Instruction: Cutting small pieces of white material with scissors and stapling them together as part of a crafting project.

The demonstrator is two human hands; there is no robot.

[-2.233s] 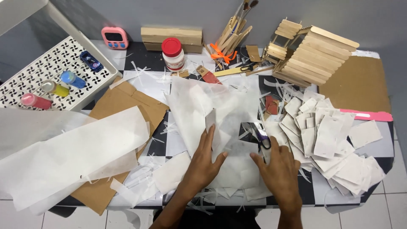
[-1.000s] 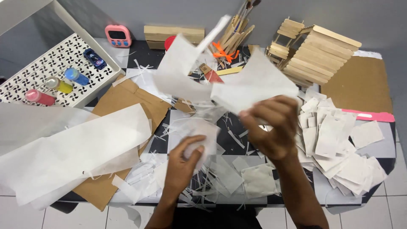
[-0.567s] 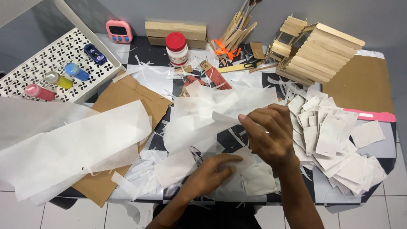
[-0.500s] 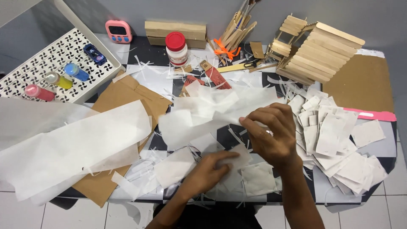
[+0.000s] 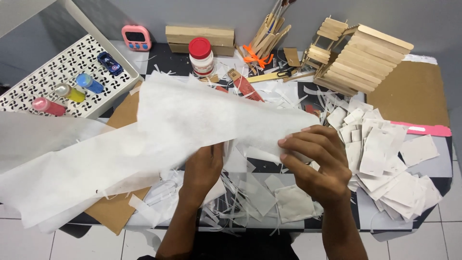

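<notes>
My right hand (image 5: 315, 163) pinches the right edge of a large, thin white sheet (image 5: 192, 120) that stretches to the left across the table. My left hand (image 5: 204, 168) is under the sheet's lower edge, fingers hidden beneath it, holding it up. Below both hands lie paper strips and small cut white pieces (image 5: 293, 204). A pile of small white paper rectangles (image 5: 380, 154) sits to the right of my right hand.
A white perforated tray (image 5: 43, 72) at the left holds small paint bottles and a toy car. At the back stand a pink timer (image 5: 136, 37), a red-capped jar (image 5: 201, 55), wooden sticks (image 5: 269, 33) and a stick-built house (image 5: 356, 55). Brown cardboard (image 5: 416, 94) lies at the right.
The white sheet was lifted, brought down crumpled, and now is spread wide to the left. My left hand moved up from the table to the sheet's underside.
</notes>
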